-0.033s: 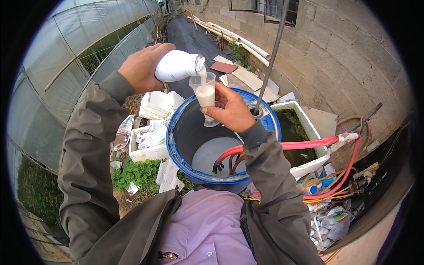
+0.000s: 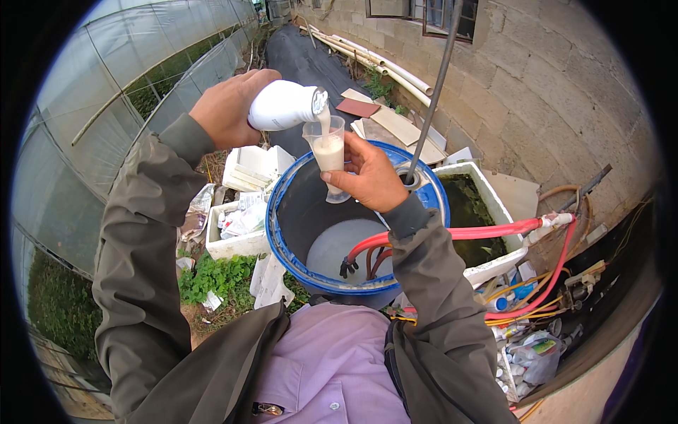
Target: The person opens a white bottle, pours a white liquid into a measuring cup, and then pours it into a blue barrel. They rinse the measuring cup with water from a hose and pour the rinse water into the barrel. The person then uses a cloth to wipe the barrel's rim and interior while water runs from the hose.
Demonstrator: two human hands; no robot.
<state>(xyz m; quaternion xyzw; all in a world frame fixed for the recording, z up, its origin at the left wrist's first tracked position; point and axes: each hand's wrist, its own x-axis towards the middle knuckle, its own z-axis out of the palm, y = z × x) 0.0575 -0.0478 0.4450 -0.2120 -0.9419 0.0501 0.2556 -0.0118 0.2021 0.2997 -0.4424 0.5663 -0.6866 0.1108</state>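
My left hand is closed round a white plastic bottle, tipped with its mouth to the right. A cream-coloured liquid runs from the mouth into a clear measuring cup, which is well over half filled. My right hand grips this cup from the right, thumb in front, and keeps it roughly upright. Both hands are above a large blue-rimmed barrel. Cloudy whitish liquid lies in the barrel, and red hoses with dark ends dip into it.
A grey pole rises at the barrel's right rim. Right of the barrel stands a white foam tub of dark green water. Foam boxes with packets sit at left. A block wall bounds the right; plastic sheeting lines the left.
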